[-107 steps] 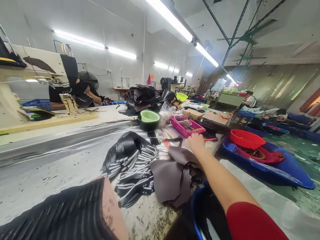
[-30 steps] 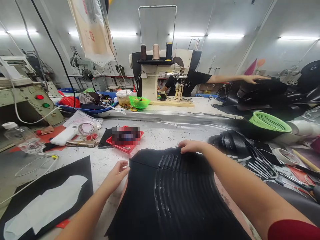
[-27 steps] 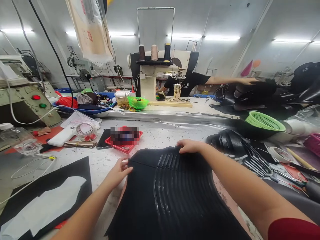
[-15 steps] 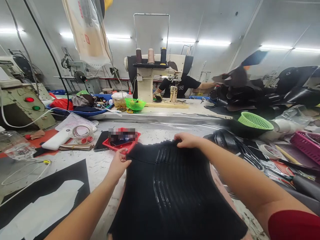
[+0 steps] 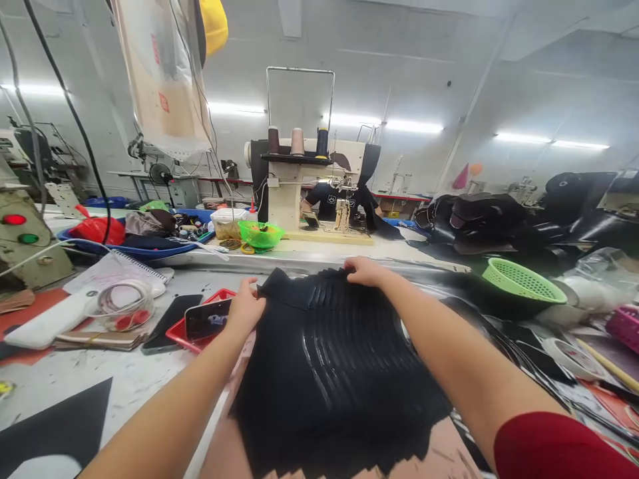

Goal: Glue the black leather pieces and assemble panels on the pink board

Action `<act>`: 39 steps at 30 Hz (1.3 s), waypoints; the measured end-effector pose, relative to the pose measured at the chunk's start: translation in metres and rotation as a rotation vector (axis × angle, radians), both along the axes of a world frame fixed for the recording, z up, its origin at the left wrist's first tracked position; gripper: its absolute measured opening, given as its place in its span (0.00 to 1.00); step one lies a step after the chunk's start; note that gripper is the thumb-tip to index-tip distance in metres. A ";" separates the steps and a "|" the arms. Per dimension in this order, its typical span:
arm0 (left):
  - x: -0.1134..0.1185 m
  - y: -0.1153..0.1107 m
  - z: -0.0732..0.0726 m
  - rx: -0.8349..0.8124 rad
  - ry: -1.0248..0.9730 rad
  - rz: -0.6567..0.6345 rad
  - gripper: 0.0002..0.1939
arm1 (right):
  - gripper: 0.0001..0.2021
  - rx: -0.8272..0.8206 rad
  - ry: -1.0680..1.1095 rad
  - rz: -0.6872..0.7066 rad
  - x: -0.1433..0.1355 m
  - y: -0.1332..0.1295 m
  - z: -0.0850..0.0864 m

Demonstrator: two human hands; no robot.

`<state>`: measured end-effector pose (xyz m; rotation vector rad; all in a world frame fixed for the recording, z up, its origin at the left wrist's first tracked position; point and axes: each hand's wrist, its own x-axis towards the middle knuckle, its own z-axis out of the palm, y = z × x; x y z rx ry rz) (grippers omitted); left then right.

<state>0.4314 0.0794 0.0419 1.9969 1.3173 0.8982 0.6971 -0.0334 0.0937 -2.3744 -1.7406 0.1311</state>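
A fanned row of thin black overlapping pieces [image 5: 344, 372], leather-like with shiny wet-looking stripes, lies before me on a pinkish board [image 5: 224, 446]. Its far and near edges are stepped like teeth. My left hand [image 5: 247, 307] is closed at the far left corner, thumb and fingers pinching the outermost piece. At the far edge, right of centre, my right hand [image 5: 368, 273] is closed, its fingertips gripping the ends of the pieces. Just left of my left hand, a phone [image 5: 207, 321] rests in a red basket [image 5: 182, 338], partly hidden by my forearm.
A sewing machine [image 5: 287, 199] with thread spools stands ahead, a person [image 5: 332, 199] behind it. Green baskets [image 5: 524, 283] [image 5: 260, 234] sit on the far side. Coiled cable [image 5: 122, 303] lies left; a tape roll [image 5: 572, 359] lies right.
My left hand has moved forward with the left corner of the black pieces. More pinkish board shows at the near edge. The person opposite has lowered the dark material; my view has shifted.
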 end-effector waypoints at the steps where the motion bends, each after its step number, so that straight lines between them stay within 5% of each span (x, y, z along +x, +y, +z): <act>1: 0.008 0.008 0.003 0.011 0.007 0.015 0.26 | 0.17 0.018 -0.012 -0.003 0.006 0.009 0.002; 7: 0.052 0.058 0.009 0.081 0.087 0.099 0.23 | 0.15 0.133 -0.024 -0.041 0.041 0.062 0.004; 14: 0.086 0.082 -0.011 0.176 0.182 0.097 0.25 | 0.16 0.201 -0.017 -0.082 0.052 0.085 -0.024; 17: 0.080 0.062 -0.011 0.224 0.138 0.008 0.24 | 0.18 0.304 -0.088 -0.063 0.044 0.048 -0.013; 21: 0.056 0.008 -0.009 0.151 0.287 -0.331 0.15 | 0.16 0.368 -0.155 0.106 0.028 -0.048 -0.004; 26: 0.045 -0.056 -0.023 0.156 0.718 -0.662 0.06 | 0.07 -0.056 -0.121 0.105 0.008 -0.136 -0.049; 31: 0.055 -0.068 -0.040 0.329 0.879 -0.665 0.06 | 0.11 -0.205 -0.452 0.365 -0.016 -0.125 -0.095; 39: 0.066 -0.080 -0.050 0.375 0.939 -0.699 0.11 | 0.11 -0.166 -0.493 0.397 -0.025 -0.091 -0.117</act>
